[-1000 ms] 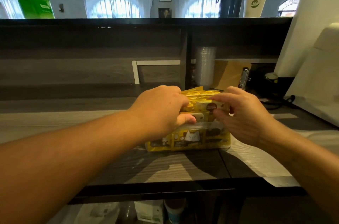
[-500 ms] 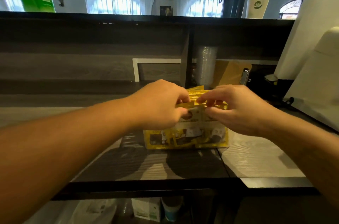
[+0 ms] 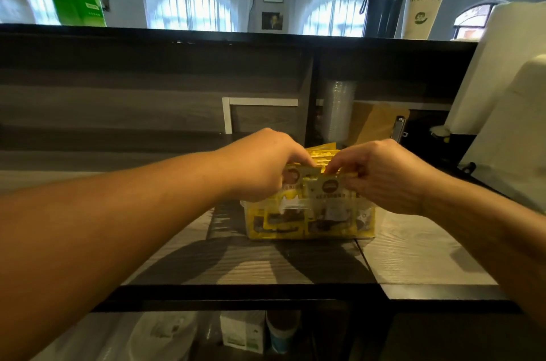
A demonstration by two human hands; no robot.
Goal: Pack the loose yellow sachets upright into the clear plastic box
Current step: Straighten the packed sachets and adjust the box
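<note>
A clear plastic box point(image 3: 366, 230) stands on the wooden counter, packed with yellow sachets point(image 3: 320, 183) standing upright, their tops rising above its rim. My left hand point(image 3: 263, 165) pinches the top of the sachets at the box's left side. From the right, my right hand point(image 3: 381, 174) pinches the sachet tops near the middle. Both hands meet over the box and hide most of the top edges. More sachet tops show behind my fingers.
A clipboard point(image 3: 381, 124) and a stack of clear cups point(image 3: 339, 112) stand in the shelf behind the box. A white machine point(image 3: 508, 112) fills the right side. The counter's front edge point(image 3: 266, 292) runs below, with cartons underneath.
My hands have drawn closer together over the sachet tops, and the front sachets now stand a little higher above the box rim. The box has stayed in place.
</note>
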